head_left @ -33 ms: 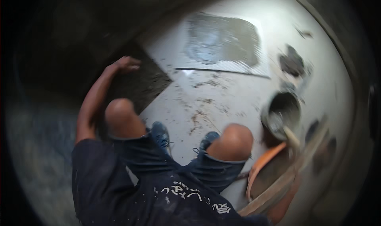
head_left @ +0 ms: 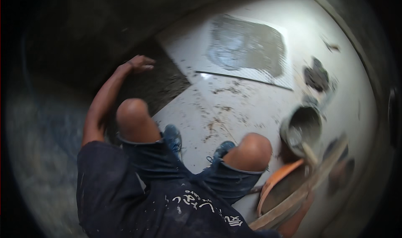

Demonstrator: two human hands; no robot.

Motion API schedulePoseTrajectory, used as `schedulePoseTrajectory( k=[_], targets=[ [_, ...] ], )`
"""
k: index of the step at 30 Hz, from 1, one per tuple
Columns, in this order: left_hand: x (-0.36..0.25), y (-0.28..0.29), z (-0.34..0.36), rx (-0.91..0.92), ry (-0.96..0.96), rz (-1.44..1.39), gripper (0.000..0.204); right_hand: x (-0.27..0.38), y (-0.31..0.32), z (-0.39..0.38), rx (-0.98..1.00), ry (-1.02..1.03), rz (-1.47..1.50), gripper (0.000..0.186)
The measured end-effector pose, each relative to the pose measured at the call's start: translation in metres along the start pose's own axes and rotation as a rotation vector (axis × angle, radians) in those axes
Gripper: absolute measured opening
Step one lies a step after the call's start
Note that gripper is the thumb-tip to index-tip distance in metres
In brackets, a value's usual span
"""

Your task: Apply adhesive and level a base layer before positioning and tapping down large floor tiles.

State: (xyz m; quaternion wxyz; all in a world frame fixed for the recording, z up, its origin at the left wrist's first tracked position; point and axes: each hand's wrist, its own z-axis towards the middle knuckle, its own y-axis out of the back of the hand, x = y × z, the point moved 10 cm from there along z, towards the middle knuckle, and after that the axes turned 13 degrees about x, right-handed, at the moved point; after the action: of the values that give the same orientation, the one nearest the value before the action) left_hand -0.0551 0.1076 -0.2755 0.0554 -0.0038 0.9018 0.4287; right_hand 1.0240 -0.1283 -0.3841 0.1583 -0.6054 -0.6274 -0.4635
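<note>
Nothing is held: left hand [head_left: 140,64] is laid flat, fingers open, on the dark mortar bed [head_left: 157,85] beside the laid tile [head_left: 226,112]; right hand unseen, and uneven pressing could leave hollows underneath.

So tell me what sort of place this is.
Most likely a floor being tiled on a building site: a loose tile smeared with grey mortar, a mortar bucket, and the left hand pressing a dark mortar bed.
</note>
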Motion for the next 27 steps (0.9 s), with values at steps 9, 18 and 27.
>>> schedulePoseTrajectory(
  k=[9,18,27],
  targets=[
    [0.179,-0.242,-0.295,0.155,0.873,-0.272,0.05,0.136,-0.071,0.05,-0.078,0.025,-0.388,0.042],
    [0.137,-0.328,-0.305,-0.564,0.629,-0.175,0.04,0.438,-0.194,-0.043,-0.511,0.609,-0.901,0.043],
    [0.37,-0.357,-0.208,-0.66,1.185,-0.837,0.066,0.484,-0.422,-0.11,-0.067,0.721,-1.209,0.04]
  ],
)
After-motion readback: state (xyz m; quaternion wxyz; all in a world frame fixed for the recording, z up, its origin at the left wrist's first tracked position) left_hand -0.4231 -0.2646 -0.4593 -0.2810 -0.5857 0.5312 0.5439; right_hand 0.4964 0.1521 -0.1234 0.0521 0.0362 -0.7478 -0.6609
